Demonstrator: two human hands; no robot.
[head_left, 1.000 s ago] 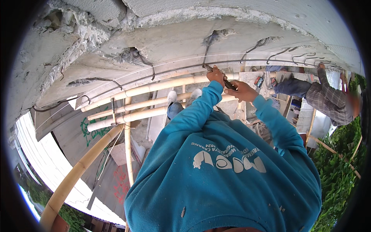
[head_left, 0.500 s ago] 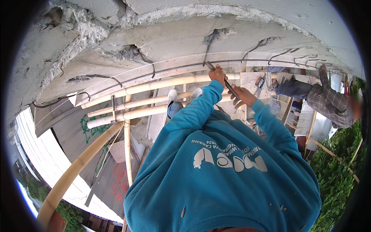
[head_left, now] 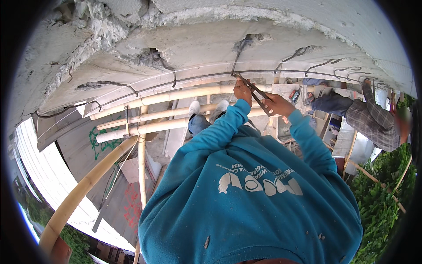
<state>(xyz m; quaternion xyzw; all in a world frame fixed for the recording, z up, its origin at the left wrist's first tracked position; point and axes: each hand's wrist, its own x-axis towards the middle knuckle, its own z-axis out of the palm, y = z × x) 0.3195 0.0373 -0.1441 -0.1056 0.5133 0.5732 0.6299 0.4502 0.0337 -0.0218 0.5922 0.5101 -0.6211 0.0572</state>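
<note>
Long-handled metal pincers (head_left: 260, 93) slant between my hands, handles spread apart. My right hand (head_left: 278, 105) is closed on the handle end. My left hand (head_left: 242, 90) is closed around the pincers near their head; whether its fingers also hold tie wire is too small to tell. The pincers' head is at a long thin reinforcing bar (head_left: 202, 75), where a bent steel rod (head_left: 238, 56) from the broken concrete meets it. Other bent rods (head_left: 166, 66) stick out of the concrete and reach the same bar.
Bamboo poles (head_left: 176, 93) form a scaffold beneath me, with a clamp (head_left: 127, 121) at left. A thick bamboo pole (head_left: 83, 191) slopes down left. At right, a co-worker in a plaid shirt (head_left: 373, 123) reaches toward the bar. Rough concrete (head_left: 193, 42) overhangs ahead; foliage (head_left: 382, 202) grows lower right.
The pincers' handles have gone from together to spread apart. Their head and my left hand have shifted slightly toward the rod-and-bar crossing; my right hand has shifted slightly right.
</note>
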